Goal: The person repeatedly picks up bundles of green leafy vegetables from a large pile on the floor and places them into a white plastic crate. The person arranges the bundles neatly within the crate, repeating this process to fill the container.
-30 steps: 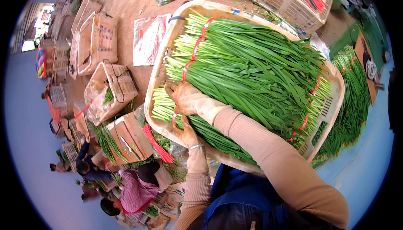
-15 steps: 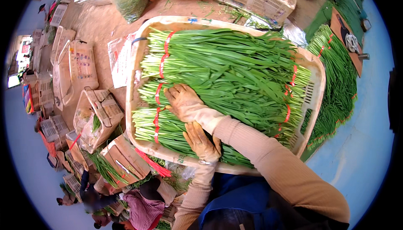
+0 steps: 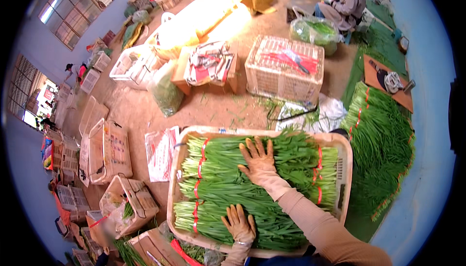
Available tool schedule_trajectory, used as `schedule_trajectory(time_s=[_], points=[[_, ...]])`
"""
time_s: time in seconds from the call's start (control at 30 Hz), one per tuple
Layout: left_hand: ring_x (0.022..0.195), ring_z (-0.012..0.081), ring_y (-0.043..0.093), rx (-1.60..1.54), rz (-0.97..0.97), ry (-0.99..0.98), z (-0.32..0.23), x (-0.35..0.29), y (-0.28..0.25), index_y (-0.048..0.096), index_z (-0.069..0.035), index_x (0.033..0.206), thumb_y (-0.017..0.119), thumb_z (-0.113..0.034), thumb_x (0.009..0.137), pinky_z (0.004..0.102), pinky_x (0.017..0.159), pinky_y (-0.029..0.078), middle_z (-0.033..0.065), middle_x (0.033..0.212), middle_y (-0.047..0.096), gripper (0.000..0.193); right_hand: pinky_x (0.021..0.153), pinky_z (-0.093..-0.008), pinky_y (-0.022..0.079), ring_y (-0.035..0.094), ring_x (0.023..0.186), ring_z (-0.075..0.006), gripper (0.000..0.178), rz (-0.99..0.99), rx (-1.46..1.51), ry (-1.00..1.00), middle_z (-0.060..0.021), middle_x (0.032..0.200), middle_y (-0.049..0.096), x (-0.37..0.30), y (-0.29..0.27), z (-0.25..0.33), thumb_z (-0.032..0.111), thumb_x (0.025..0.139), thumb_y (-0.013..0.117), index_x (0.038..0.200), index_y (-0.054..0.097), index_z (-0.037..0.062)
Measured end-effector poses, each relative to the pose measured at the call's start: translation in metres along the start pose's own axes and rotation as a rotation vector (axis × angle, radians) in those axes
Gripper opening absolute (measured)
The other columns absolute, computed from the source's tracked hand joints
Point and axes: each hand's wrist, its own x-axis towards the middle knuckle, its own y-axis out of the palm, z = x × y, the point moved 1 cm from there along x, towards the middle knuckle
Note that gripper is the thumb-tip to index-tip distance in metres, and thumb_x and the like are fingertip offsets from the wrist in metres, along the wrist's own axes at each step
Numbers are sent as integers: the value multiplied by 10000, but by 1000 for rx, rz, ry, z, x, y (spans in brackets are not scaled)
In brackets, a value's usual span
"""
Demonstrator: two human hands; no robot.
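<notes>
Bundles of Chinese chives, tied with red bands, fill a pale plastic crate. Their light stalk ends show along the left and right sides, and dark leaves cover the middle. My gloved right hand lies flat on the leaves toward the far side, fingers spread. Closer to me, my gloved left hand rests on the chives near the crate's front side, its fingers also apart. Neither hand grips anything; both only touch the top of the bundles.
More tied chives lie on green sheeting to the right. Beyond the crate stand an upturned basket, a small wooden stool and a bagged bundle of greens. Several crates line the left, including an open one. A person sits far off.
The view has tilted up, so the crate appears lower and more of the room shows. My right hand has moved right and farther across the chives; the hands are now apart.
</notes>
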Motion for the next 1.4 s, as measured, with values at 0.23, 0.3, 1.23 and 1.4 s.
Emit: schedule_trajectory(time_s=[0.23, 0.3, 1.23, 1.4], points=[[1377, 361, 349, -1, 136, 215, -9, 0, 11, 418, -90, 1435, 560, -350, 917, 652, 1103, 139, 166, 1446, 430, 597, 1125, -654, -31, 26, 1491, -336, 702, 174, -24, 25, -43, 1613, 170, 7, 20, 1, 559, 970, 359, 1547, 206, 191], [1390, 376, 327, -3, 149, 222, -10, 2, 11, 427, -77, 1421, 547, -334, 922, 650, 1114, 126, 179, 1447, 425, 574, 1125, -656, -8, 69, 1482, -358, 687, 153, 12, 6, -69, 1595, 217, 5, 19, -3, 539, 970, 382, 1530, 249, 164], [1309, 393, 399, 207, 56, 139, -127, -59, 58, 378, -78, 1453, 510, -351, 937, 660, 1123, 89, 175, 1440, 445, 599, 1089, -454, 344, 433, 1298, -345, 519, -106, 405, -134, -175, 1371, 496, -308, -94, -118, 336, 958, 513, 1383, 455, 44], [1373, 365, 351, 395, 21, 59, -122, -72, 97, 351, -64, 1468, 418, -352, 987, 598, 1154, 53, 185, 1474, 413, 565, 1009, -439, 436, 532, 1189, -352, 467, -92, 507, -108, -206, 1259, 564, -415, -118, -192, 251, 924, 566, 1300, 513, -21]])
